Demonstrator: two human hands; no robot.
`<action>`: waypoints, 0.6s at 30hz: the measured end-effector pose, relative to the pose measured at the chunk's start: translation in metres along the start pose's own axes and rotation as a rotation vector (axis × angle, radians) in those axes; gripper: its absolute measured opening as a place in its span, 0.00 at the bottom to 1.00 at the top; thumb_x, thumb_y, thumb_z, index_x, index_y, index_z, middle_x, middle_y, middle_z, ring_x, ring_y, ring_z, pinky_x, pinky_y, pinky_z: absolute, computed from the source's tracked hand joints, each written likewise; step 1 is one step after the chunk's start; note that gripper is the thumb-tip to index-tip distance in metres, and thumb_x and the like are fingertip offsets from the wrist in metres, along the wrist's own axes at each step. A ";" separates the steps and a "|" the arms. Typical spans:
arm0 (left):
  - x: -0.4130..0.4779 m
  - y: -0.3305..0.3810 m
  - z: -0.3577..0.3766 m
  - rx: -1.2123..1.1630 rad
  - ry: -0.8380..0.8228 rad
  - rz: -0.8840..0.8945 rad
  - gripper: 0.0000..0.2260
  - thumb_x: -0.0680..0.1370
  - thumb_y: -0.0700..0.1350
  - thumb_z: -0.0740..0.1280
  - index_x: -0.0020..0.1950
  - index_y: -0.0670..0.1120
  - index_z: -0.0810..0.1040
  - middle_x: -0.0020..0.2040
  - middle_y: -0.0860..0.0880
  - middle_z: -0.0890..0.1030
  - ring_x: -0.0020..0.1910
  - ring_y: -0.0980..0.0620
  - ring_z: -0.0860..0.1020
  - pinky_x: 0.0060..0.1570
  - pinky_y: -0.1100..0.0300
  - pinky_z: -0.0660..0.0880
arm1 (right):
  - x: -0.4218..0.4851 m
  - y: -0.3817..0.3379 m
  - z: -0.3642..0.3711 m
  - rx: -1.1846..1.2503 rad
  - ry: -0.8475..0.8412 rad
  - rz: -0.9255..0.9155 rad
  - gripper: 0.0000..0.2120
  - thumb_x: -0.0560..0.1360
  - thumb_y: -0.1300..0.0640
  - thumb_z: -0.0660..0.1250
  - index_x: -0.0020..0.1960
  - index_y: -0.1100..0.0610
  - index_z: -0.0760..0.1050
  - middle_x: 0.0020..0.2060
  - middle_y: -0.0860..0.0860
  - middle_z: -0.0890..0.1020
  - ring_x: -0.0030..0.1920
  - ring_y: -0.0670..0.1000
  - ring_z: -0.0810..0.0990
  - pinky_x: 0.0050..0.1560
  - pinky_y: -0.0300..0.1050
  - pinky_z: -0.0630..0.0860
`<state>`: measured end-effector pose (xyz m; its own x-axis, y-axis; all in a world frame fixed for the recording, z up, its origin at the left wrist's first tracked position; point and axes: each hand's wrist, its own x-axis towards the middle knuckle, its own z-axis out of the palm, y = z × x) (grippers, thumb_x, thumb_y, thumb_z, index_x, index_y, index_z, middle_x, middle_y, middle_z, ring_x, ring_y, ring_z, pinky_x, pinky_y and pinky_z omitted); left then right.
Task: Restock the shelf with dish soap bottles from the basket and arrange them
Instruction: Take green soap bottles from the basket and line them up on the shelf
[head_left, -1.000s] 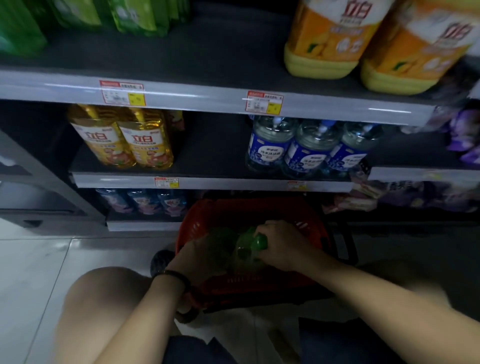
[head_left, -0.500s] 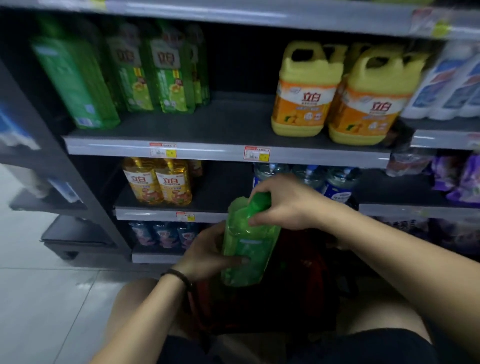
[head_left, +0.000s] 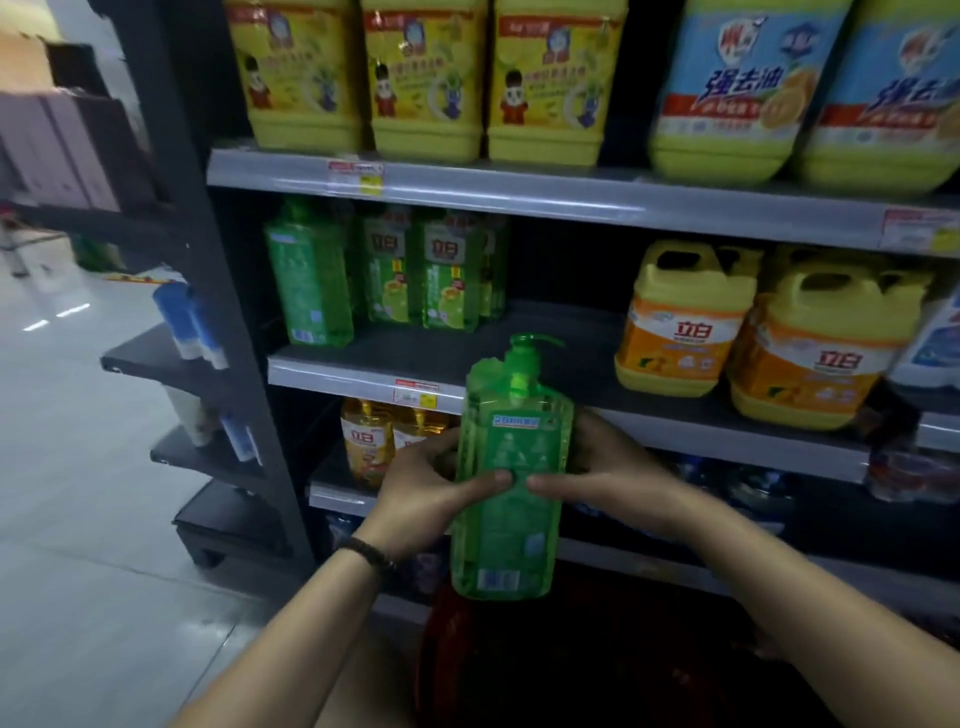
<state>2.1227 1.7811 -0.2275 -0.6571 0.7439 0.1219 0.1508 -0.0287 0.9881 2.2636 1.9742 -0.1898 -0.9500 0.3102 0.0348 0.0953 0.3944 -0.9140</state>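
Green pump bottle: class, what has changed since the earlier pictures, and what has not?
The green pump bottle rose from the red basket to shelf height. The right hand moved from its pump to its side; the left hand grips the other side. Both kept hold; shelved green bottles stayed put.

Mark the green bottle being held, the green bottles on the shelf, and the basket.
Held green bottle (head_left: 511, 540): head view, lower body.
Green bottles on the shelf (head_left: 449, 280): head view, front label of one.
Basket (head_left: 441, 644): head view, left wall.
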 end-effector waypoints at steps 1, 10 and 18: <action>0.003 0.002 -0.005 -0.018 0.015 -0.005 0.20 0.73 0.44 0.80 0.63 0.46 0.84 0.56 0.50 0.89 0.56 0.50 0.87 0.56 0.51 0.84 | 0.002 0.002 0.007 0.036 -0.018 0.002 0.32 0.70 0.54 0.83 0.70 0.47 0.75 0.63 0.46 0.85 0.64 0.49 0.85 0.66 0.59 0.80; 0.048 0.018 -0.056 -0.056 0.046 -0.023 0.18 0.75 0.43 0.78 0.64 0.44 0.83 0.56 0.45 0.88 0.57 0.44 0.87 0.60 0.45 0.83 | 0.069 -0.024 0.027 0.109 -0.019 0.058 0.23 0.75 0.56 0.80 0.67 0.47 0.79 0.58 0.45 0.88 0.57 0.50 0.88 0.57 0.61 0.85; 0.090 0.021 -0.102 0.180 0.149 0.153 0.15 0.82 0.53 0.70 0.69 0.54 0.80 0.60 0.56 0.87 0.55 0.55 0.87 0.54 0.55 0.85 | 0.158 -0.055 0.050 0.260 0.108 0.114 0.22 0.72 0.61 0.81 0.64 0.56 0.81 0.51 0.51 0.90 0.48 0.53 0.90 0.43 0.53 0.87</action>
<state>1.9911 1.7790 -0.1863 -0.7158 0.6334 0.2941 0.3768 -0.0043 0.9263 2.0934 1.9585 -0.1546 -0.8991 0.4355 -0.0439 0.1068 0.1211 -0.9869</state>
